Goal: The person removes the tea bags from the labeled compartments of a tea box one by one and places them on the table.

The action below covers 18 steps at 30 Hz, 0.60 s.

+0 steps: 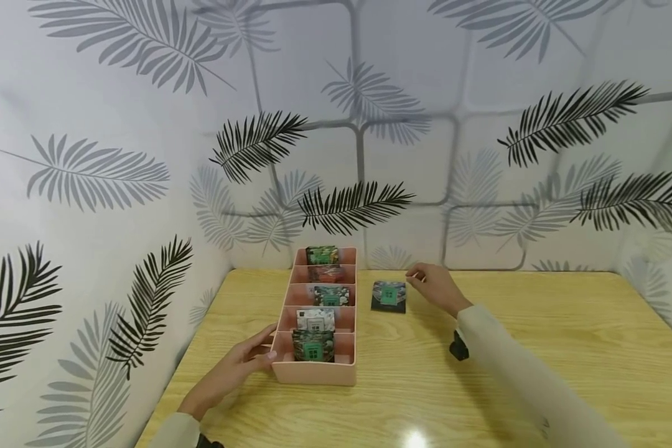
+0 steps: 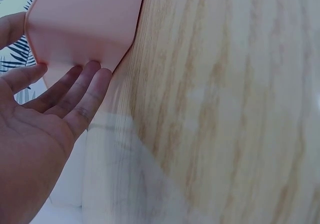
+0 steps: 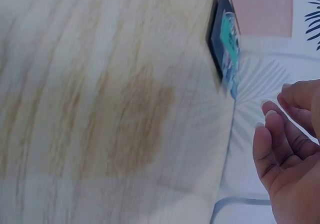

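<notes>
A pink divided box [image 1: 313, 373] stands lengthwise on the wooden table, with sachets in its compartments. My left hand [image 1: 232, 370] holds its near left corner. In the left wrist view, the left hand's fingertips [image 2: 95, 67] press on the pink wall while the thumb reaches the rim. A dark sachet [image 1: 389, 297] with a green label lies on the table, right of the box. My right hand [image 1: 437, 287] hovers beside that sachet's far right corner, fingers loosely bent. In the right wrist view, a gap separates the hand from the sachet [image 3: 227, 44], and nothing shows between the fingers.
Dark sachets [image 1: 313, 346] with a green label fill the nearest compartment. Behind them are a white sachet [image 1: 315, 320], a dark floral one [image 1: 331, 296], a red one [image 1: 326, 274] and green ones [image 1: 322, 255]. A leaf-patterned wall [image 1: 403, 236] borders the table [image 1: 537, 348].
</notes>
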Each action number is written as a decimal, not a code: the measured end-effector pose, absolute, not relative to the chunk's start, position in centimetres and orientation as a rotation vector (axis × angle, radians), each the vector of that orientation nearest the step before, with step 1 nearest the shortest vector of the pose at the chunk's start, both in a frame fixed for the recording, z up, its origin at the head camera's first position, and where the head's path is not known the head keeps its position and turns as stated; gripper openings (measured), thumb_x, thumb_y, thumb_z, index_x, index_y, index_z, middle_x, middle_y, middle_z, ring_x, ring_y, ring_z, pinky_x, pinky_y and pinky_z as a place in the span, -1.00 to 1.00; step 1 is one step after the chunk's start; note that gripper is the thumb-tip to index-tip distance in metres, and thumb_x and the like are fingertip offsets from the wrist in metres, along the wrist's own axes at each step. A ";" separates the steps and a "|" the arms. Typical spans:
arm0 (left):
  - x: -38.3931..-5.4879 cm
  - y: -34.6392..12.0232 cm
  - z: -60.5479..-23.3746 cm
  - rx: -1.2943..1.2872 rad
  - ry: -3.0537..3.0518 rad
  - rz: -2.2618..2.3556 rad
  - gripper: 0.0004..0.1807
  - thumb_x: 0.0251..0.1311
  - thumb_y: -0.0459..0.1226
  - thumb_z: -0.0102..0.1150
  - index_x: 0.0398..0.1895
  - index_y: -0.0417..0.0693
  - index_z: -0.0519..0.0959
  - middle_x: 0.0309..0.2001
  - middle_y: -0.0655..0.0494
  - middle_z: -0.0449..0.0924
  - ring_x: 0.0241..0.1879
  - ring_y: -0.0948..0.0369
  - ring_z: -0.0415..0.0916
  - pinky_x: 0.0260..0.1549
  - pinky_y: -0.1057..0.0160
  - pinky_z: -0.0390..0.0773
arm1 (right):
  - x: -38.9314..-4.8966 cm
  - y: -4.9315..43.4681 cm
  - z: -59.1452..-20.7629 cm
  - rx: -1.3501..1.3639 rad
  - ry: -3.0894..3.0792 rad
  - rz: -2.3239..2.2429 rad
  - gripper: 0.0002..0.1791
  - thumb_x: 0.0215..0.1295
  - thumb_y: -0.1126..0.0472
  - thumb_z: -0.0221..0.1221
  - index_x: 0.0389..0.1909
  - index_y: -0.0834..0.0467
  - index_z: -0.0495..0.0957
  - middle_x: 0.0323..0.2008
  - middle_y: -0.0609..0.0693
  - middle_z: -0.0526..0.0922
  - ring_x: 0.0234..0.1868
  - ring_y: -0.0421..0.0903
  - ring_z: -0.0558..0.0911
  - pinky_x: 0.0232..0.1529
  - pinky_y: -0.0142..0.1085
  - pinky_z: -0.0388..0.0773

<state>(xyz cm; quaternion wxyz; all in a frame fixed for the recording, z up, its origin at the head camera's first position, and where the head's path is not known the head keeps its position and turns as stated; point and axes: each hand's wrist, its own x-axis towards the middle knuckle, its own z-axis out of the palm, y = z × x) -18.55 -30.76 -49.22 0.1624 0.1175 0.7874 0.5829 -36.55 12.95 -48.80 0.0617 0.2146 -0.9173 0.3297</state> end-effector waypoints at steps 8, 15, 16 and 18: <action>-18.1 -30.7 -49.0 0.332 2.250 1.657 -0.38 0.43 -0.10 -0.05 0.49 0.32 0.04 0.45 0.06 0.04 0.34 -0.02 0.17 0.19 -0.06 0.33 | -35.3 12.0 -47.6 0.747 -2.692 1.007 -0.85 0.36 0.14 0.16 -0.15 0.06 0.63 -0.34 -0.05 0.64 -0.45 -0.19 0.55 -0.42 -0.26 0.52; -18.2 -30.7 -48.9 0.327 2.256 1.649 -0.39 0.44 -0.10 -0.06 0.49 0.32 0.04 0.41 0.00 0.13 0.32 -0.03 0.20 0.16 -0.06 0.37 | -34.0 10.3 -46.4 0.825 -2.662 1.060 -0.86 0.36 0.12 0.16 -0.14 -0.03 0.63 -0.33 -0.09 0.64 -0.49 -0.22 0.53 -0.45 -0.28 0.51; -18.2 -30.7 -48.9 0.329 2.255 1.649 -0.39 0.44 -0.10 -0.06 0.49 0.32 0.04 0.40 -0.01 0.14 0.31 -0.04 0.21 0.15 -0.06 0.38 | -33.7 10.1 -46.3 0.836 -2.661 1.066 -0.87 0.36 0.12 0.15 -0.14 -0.04 0.63 -0.34 -0.11 0.63 -0.49 -0.23 0.53 -0.45 -0.29 0.51; -18.3 -30.7 -49.0 0.329 2.255 1.649 -0.39 0.43 -0.11 -0.06 0.49 0.32 0.04 0.39 -0.01 0.16 0.30 -0.04 0.22 0.14 -0.06 0.39 | -33.2 9.6 -45.9 0.870 -2.653 1.088 -0.88 0.37 0.13 0.15 -0.15 -0.05 0.62 -0.34 -0.13 0.63 -0.49 -0.24 0.54 -0.45 -0.30 0.52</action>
